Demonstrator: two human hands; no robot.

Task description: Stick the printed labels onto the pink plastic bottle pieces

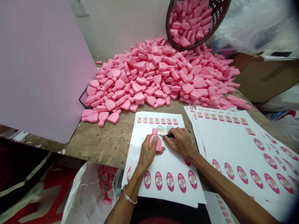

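My left hand (pixel 147 152) is closed round a small pink bottle (pixel 156 141), holding it upright over a white sticker sheet (pixel 163 161). My right hand (pixel 179 141) pinches a thin dark tool (pixel 169 136) whose tip lies by the bottle and two pale oval labels (pixel 164 128). The sheet carries a row of small pink labels along its top and a row of pink oval labels (pixel 170 181) near its lower edge. A metal bangle (pixel 129 196) circles my left wrist.
A large heap of pink bottles (pixel 161 74) covers the far part of the wooden table (pixel 105 140). A dark basket (pixel 196 21) of more bottles tips over the heap. Fanned sticker sheets (pixel 245 146) lie right. A pink board (pixel 39 62) leans left; a white bag (pixel 91 193) holds bottles below.
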